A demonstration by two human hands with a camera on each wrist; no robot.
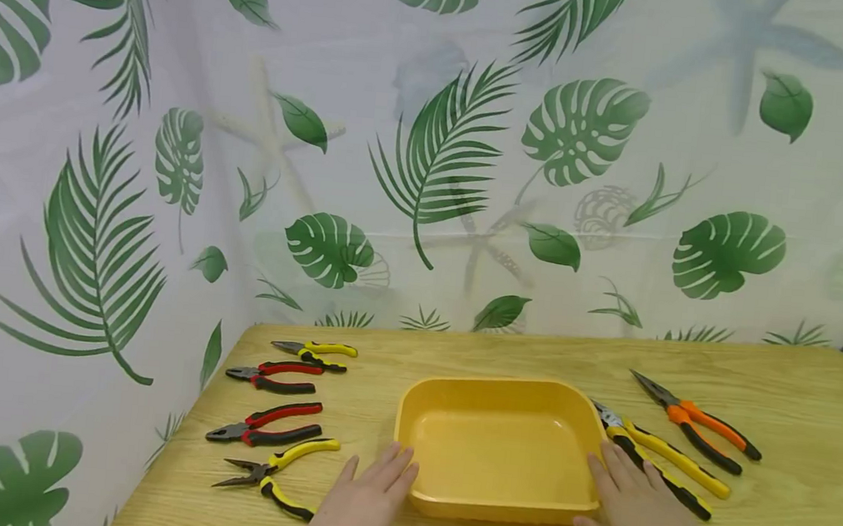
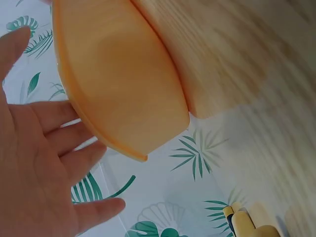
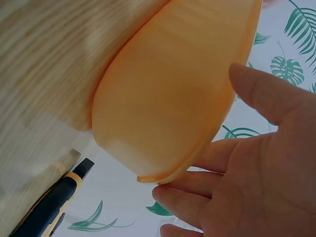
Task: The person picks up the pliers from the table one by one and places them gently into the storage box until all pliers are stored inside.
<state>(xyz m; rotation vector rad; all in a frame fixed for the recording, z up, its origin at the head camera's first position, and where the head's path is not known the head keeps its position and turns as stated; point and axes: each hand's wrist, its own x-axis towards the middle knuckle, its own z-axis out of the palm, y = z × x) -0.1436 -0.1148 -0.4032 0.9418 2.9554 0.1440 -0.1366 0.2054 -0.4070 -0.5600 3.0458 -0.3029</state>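
Note:
A yellow rectangular tray (image 1: 502, 458) rests on the wooden table with nothing inside it. My left hand (image 1: 366, 505) touches the tray's left rim near its front corner, fingers extended and the thumb held away. On the other side, my right hand (image 1: 651, 517) lies with straight fingers against the right rim, its thumb by the front corner. In the left wrist view, fingertips meet the rim of the tray (image 2: 118, 74); the right wrist view shows fingers along the rim of the tray (image 3: 163, 98). Yellow-and-black pliers (image 1: 663, 460) lie close by my right hand.
Orange-and-black long-nose pliers (image 1: 701, 425) lie at the right. Left of the tray are several pliers, including red-handled pliers (image 1: 268, 422), yellow-handled long-nose pliers (image 1: 271, 471) with spread handles, and a smaller yellow-handled pair (image 1: 319, 353). A leaf-patterned cloth (image 1: 450, 282) hangs behind the table.

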